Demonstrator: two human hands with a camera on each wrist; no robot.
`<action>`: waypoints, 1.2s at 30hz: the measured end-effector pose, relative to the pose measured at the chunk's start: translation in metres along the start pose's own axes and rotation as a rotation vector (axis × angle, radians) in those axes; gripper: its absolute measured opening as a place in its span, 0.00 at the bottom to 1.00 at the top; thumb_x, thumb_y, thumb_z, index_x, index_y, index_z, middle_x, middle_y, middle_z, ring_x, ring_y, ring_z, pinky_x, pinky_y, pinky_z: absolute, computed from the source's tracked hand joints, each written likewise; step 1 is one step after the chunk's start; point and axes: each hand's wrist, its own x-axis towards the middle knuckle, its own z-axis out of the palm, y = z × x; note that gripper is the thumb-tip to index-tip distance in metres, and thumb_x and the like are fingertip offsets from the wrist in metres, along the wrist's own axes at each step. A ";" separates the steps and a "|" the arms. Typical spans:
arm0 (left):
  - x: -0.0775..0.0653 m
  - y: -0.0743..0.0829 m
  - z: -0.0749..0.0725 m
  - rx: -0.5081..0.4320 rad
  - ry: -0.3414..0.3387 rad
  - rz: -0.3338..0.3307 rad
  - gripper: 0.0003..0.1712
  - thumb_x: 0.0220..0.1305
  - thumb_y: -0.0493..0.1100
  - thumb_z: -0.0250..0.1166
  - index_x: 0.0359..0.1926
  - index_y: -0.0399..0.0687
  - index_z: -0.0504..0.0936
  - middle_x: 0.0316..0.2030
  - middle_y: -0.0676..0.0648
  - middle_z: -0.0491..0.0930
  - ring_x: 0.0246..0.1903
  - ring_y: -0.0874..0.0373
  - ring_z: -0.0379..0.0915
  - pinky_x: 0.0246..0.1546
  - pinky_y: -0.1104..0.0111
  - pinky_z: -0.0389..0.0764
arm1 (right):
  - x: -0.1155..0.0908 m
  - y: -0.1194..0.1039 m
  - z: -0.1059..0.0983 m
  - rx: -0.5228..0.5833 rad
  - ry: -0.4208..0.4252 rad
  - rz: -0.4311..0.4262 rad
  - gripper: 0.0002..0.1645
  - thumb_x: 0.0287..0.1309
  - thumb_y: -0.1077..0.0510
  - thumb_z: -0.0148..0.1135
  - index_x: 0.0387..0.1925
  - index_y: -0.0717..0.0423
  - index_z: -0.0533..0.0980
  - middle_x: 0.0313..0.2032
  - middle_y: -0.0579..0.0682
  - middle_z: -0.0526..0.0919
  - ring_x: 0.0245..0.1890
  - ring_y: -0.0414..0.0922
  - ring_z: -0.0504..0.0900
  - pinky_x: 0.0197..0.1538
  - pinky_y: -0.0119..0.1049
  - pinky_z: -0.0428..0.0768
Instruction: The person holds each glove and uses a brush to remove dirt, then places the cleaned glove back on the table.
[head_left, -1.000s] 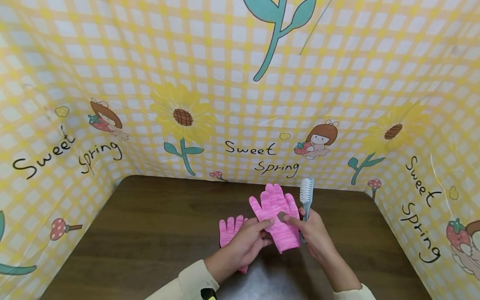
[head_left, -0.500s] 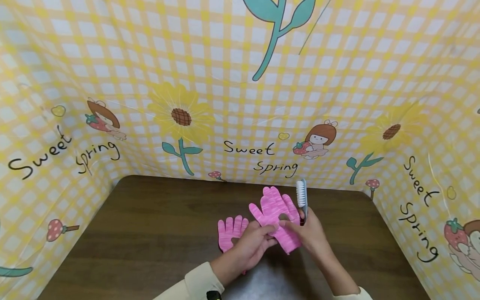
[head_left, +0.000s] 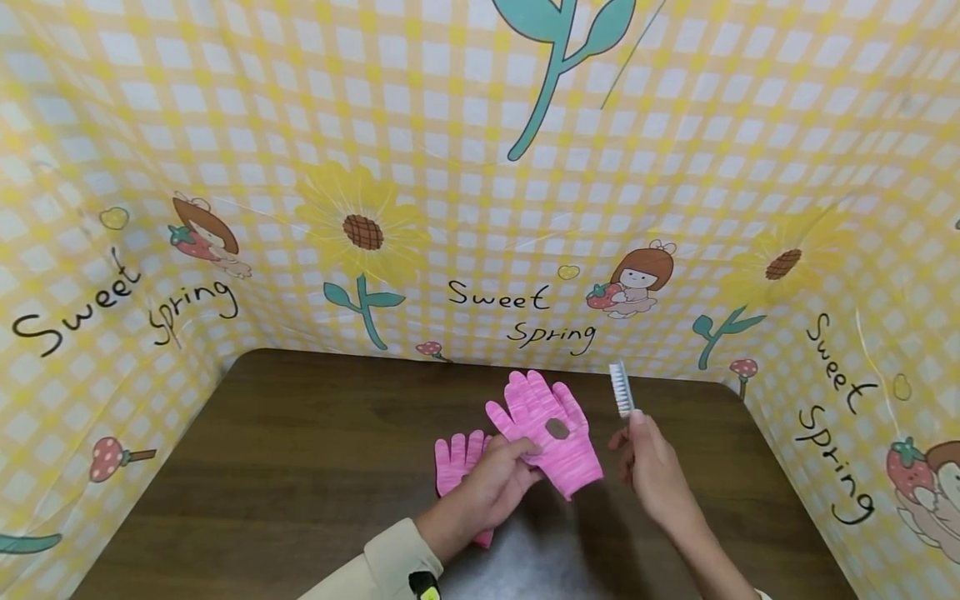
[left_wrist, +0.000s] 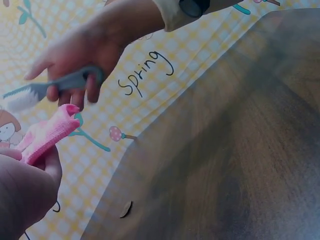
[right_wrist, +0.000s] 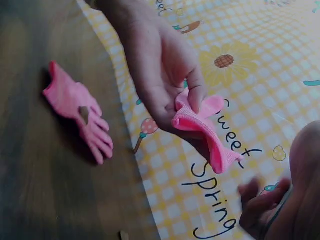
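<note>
Pinching the pink glove point(head_left: 573, 457) between thumb and fingers, your left hand point(head_left: 497, 485) hides the glove's lower side edge; the glove is up off the table point(head_left: 300, 475), palm patch facing you, fingers fanned away. Your right hand point(head_left: 654, 475) grips the brush point(head_left: 621, 390), which is apart from that glove. In the head view your grip covers the handle; the left wrist view shows it lying across your palm under curled fingers, with the white bristles somewhat blurred. The right wrist view cuts your right hand off at the edge and smears its fingers.

Your left hand and forearm stand in the way of the second glove point(head_left: 454, 463), so from above you see mainly its fingers and a scrap at the bottom. The right wrist view shows it more fully, lying on the table with a dark patch on it.

You have dark wood-grain under your hands, with a pale shine near the front and a shadow below the right hand. Yellow checked cloth point(head_left: 465, 200) walls the back and both sides, printed with sunflowers, mushrooms, girls and "Sweet Spring". Your cream sleeve point(head_left: 396, 560) and a dark wrist device point(head_left: 424, 585) run out of the head view at the bottom.
</note>
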 end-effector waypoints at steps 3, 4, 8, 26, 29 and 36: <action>0.002 0.001 0.000 -0.015 -0.010 -0.001 0.31 0.65 0.29 0.49 0.70 0.29 0.61 0.67 0.42 0.71 0.63 0.54 0.70 0.73 0.49 0.63 | -0.006 0.003 -0.007 0.004 0.037 -0.072 0.35 0.81 0.39 0.28 0.36 0.61 0.72 0.16 0.53 0.72 0.15 0.41 0.69 0.18 0.36 0.71; 0.002 0.002 0.000 -0.019 -0.011 0.002 0.32 0.65 0.29 0.48 0.70 0.30 0.60 0.69 0.42 0.69 0.65 0.54 0.68 0.73 0.50 0.63 | -0.007 0.003 -0.009 0.013 0.052 -0.093 0.34 0.81 0.40 0.29 0.35 0.61 0.72 0.17 0.53 0.72 0.14 0.40 0.69 0.17 0.36 0.71; 0.005 0.009 -0.001 -0.074 0.004 0.018 0.34 0.67 0.29 0.46 0.74 0.33 0.53 0.74 0.41 0.61 0.70 0.52 0.60 0.76 0.53 0.59 | -0.009 0.001 -0.019 0.008 0.128 -0.144 0.29 0.81 0.42 0.34 0.34 0.59 0.69 0.21 0.54 0.73 0.15 0.38 0.67 0.16 0.34 0.70; 0.010 0.008 0.003 0.008 -0.049 -0.053 0.31 0.72 0.29 0.42 0.75 0.32 0.53 0.74 0.36 0.60 0.71 0.47 0.60 0.77 0.43 0.56 | -0.018 0.007 0.012 -0.408 0.063 -0.334 0.12 0.70 0.50 0.62 0.34 0.53 0.77 0.16 0.37 0.61 0.17 0.31 0.59 0.20 0.27 0.62; 0.009 0.004 0.006 0.019 -0.069 -0.073 0.32 0.73 0.29 0.41 0.76 0.31 0.52 0.74 0.36 0.59 0.73 0.47 0.56 0.78 0.44 0.53 | -0.018 0.008 0.023 -0.490 0.059 -0.378 0.13 0.67 0.51 0.65 0.31 0.53 0.75 0.16 0.36 0.59 0.17 0.30 0.58 0.19 0.26 0.60; 0.008 0.000 0.007 0.023 -0.066 -0.075 0.34 0.70 0.27 0.40 0.76 0.28 0.49 0.77 0.32 0.55 0.76 0.42 0.52 0.77 0.43 0.52 | -0.018 0.010 0.026 -0.612 0.093 -0.364 0.16 0.66 0.50 0.67 0.30 0.55 0.74 0.15 0.39 0.60 0.16 0.35 0.61 0.18 0.27 0.59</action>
